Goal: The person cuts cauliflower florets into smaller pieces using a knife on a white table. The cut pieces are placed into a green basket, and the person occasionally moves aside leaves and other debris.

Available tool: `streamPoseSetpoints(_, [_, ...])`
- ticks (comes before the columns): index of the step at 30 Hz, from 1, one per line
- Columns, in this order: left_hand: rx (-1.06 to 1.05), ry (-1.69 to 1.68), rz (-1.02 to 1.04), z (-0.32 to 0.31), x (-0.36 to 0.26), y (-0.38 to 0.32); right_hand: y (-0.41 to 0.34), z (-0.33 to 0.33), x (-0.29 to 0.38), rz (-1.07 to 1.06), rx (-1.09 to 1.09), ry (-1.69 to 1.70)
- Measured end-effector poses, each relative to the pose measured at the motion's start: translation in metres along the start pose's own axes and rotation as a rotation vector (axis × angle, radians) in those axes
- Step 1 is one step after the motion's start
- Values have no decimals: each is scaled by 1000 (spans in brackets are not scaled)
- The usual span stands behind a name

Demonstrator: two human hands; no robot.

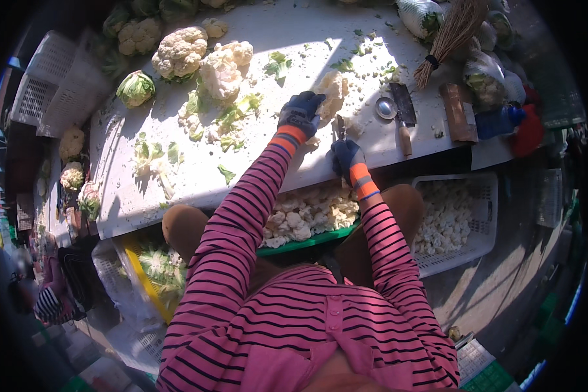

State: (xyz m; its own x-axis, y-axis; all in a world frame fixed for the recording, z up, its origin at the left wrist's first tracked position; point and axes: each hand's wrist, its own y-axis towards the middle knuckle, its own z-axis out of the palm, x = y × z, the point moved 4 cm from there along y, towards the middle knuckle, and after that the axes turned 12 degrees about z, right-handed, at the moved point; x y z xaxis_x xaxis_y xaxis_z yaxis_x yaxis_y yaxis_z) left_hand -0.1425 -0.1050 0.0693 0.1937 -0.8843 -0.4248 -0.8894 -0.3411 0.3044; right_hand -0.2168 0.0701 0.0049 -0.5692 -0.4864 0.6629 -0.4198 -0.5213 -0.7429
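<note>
My left hand (300, 116), in a dark blue work glove with an orange cuff, grips a cauliflower piece (332, 93) on the white tabletop (294, 63). Nearer the table's front edge, my right hand (348, 158) wears a matching glove and is closed around a small knife (341, 126). The knife's blade points away from me, beside the cauliflower piece. Below the table edge, between my knees, a green-rimmed container (313, 238) holds cut florets (299, 220). Trimmings and small crumbs lie scattered around both hands.
Whole cauliflowers (180, 51) sit at the back left. To the right lie a cleaver (403, 104), a round metal bowl (386, 108), a wooden block (458, 112) and a straw whisk broom (446, 41). A white crate (492, 215) of florets stands at right, a yellow-rimmed bin (144, 277) of leaves at left.
</note>
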Motion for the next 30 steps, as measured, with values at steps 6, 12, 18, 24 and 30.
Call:
streamPoseSetpoints(6, [-416,-286,-301,-4,19,-44,-24,43,-27,-100,165,-331])
streamPoseSetpoints(12, [-525,-351,-352,12,3,-127,-5,37,-7,-129,-22,-182])
streamPoseSetpoints(18, [-375,18,-220,18,-21,-125,-28,37,-8,-656,-253,-667])
streamPoseSetpoints(24, [-447,-97,-278,26,-16,-131,-52,38,-15,-578,-183,-921])
streamPoseSetpoints(30, [-471,-133,-281,36,-7,-130,-37,58,-14,-305,-164,-1259])
